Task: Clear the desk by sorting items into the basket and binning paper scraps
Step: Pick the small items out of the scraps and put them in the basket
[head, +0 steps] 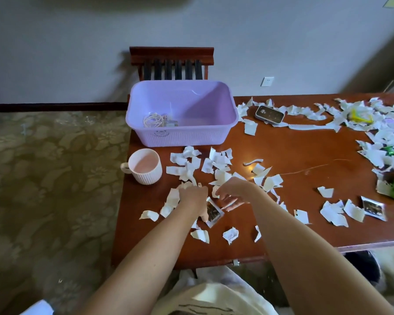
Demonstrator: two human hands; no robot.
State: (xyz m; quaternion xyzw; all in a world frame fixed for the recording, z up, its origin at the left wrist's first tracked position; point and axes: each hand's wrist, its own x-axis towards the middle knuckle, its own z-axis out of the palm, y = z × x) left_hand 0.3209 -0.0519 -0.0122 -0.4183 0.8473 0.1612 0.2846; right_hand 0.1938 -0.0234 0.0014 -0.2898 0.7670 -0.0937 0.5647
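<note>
Touching paper scraps (221, 176), both hands (192, 197) (231, 196), wooden desk (293, 153)

A dark red wooden frame (171, 62) with black slats stands against the pale wall (77, 53). A white wall socket (267, 81) sits to its right. Floral-patterned carpet (43, 178) covers the floor.
</note>
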